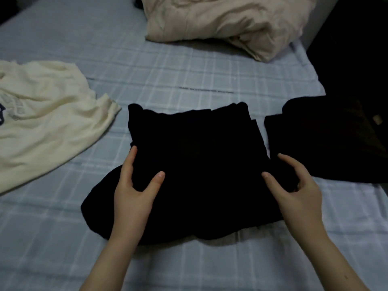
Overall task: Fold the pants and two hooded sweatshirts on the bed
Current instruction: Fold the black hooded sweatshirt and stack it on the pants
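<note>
On the bed [189,66], a pale blue-grey sheet with a woven grid of white checks covers the whole surface, lying mostly flat with a few shallow ripples and one dark stitched seam running across its middle. At its far end sits a bulky beige comforter [226,22], bunched into a soft, creased mound with smooth, slightly glossy fabric. To the left a cream sweatshirt [46,114] lies spread and rumpled, thick and matte, with dark lettering at the frame's left edge. In the centre lies a black garment [199,154], folded into a rough rectangle with stacked layers showing along its far and right edges and a rounded bulge of cloth spilling out at its near side; it is so dark that its texture cannot be read. Just beside it on the right, by the bed's edge, lies a second black garment [319,141], a flat, squarish shape. The left hand [134,192] rests spread wide on the central garment's left edge, fingers straight, thumb splayed. The right hand [298,192] sits at its right edge with fingers curved; whether it pinches cloth cannot be told. Beyond the bed's right side the room is deep shadow.
</note>
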Motion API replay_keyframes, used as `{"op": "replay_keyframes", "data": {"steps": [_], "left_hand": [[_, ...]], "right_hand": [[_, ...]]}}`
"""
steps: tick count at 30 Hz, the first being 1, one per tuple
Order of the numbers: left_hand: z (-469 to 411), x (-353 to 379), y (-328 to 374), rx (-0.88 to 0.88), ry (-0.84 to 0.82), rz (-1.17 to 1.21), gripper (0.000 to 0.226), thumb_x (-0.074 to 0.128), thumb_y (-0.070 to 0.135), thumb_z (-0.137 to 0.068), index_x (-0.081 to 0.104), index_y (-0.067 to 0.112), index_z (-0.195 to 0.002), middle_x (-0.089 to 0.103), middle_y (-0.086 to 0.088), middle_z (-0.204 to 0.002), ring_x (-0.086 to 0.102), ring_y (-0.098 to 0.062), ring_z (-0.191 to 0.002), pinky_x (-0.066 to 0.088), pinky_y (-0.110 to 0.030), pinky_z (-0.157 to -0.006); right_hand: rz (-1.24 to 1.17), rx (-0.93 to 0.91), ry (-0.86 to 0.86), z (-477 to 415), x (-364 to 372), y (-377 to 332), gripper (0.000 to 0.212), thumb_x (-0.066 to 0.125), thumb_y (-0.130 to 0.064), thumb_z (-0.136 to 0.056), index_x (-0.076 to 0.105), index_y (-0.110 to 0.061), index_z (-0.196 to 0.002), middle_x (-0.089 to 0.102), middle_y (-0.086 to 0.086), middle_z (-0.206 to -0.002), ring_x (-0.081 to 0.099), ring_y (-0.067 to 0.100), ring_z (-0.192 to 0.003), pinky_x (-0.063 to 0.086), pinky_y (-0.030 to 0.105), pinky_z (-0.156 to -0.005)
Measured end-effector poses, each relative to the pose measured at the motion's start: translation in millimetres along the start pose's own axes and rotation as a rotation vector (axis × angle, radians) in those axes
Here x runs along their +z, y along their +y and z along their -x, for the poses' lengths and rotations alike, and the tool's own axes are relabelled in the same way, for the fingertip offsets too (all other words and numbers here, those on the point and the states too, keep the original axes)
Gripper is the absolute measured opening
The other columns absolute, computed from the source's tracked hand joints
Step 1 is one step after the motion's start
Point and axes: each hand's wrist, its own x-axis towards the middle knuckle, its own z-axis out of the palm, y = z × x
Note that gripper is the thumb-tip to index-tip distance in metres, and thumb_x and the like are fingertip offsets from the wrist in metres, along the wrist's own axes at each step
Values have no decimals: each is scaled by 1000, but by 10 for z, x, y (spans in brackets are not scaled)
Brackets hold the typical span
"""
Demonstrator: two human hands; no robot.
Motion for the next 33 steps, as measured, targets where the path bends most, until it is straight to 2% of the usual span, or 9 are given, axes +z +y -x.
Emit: {"op": "replay_keyframes", "data": {"steps": [7,12,15,18,21,24,27,31,33], "left_hand": [[-1044,369,-67,15,1,-69,70,74,44,-82,35,60,-138,48,46,-117,44,29,-107,37,4,-81],[-1549,749,-464,-58,17,-78,70,72,41,-86,33,53,-143,40,28,-135,39,12,-121,29,1,-84],[-1626,890,-737,-68,68,-162,70,74,42,-83,35,51,-141,45,27,-131,42,11,-117,31,2,-84],[-1670,969,-883,-57,112,-271,70,71,54,-80,32,56,-139,49,25,-126,47,3,-115,38,-15,-90],[-1697,1003,-902,-52,123,-315,70,71,54,-80,32,55,-139,52,20,-129,50,-2,-116,42,-25,-93],[-1663,993,-805,-42,123,-247,69,74,45,-81,36,54,-138,51,33,-125,50,10,-117,42,-22,-98],[-1738,897,-639,23,136,-194,72,76,43,-79,37,57,-138,46,46,-128,42,20,-122,37,-13,-100],[-2003,917,-618,43,28,-189,77,78,41,-78,34,57,-140,40,47,-129,32,26,-125,27,4,-96],[-2043,1005,-748,-4,12,-183,78,78,38,-80,33,54,-141,40,43,-126,36,21,-122,28,-3,-97]], "right_hand": [[58,-102,-85,-1190,482,92,39,77,-25,-86,58,-39,-117,53,-54,-96,50,-31,-93,35,-8,-72],[120,-53,-218,-1845,947,551,48,75,-29,-87,55,-36,-130,62,-33,-102,54,-25,-94,41,-3,-78],[234,-87,-265,-1907,1155,907,48,75,-31,-86,57,-31,-131,57,-36,-102,51,-30,-92,33,-7,-79],[261,-108,-225,-1912,1231,1109,43,72,-40,-85,58,-34,-126,61,-39,-88,56,-24,-84,36,-6,-73],[244,-96,-229,-1937,1238,1140,40,71,-41,-86,59,-36,-125,62,-40,-95,57,-20,-91,38,-4,-76],[210,-80,-222,-1959,1199,1045,38,73,-35,-87,62,-32,-123,60,-35,-106,54,-22,-102,37,-2,-84],[141,-88,-132,-2081,1096,847,35,75,-35,-85,62,-42,-116,63,-31,-112,56,-14,-109,41,5,-93],[148,-53,-143,-2250,1195,831,38,74,-33,-86,59,-38,-120,61,-32,-108,51,-23,-104,34,-5,-83],[214,-44,-179,-2236,1316,937,39,73,-31,-87,60,-29,-124,59,-31,-107,51,-23,-100,34,-5,-82]]}}
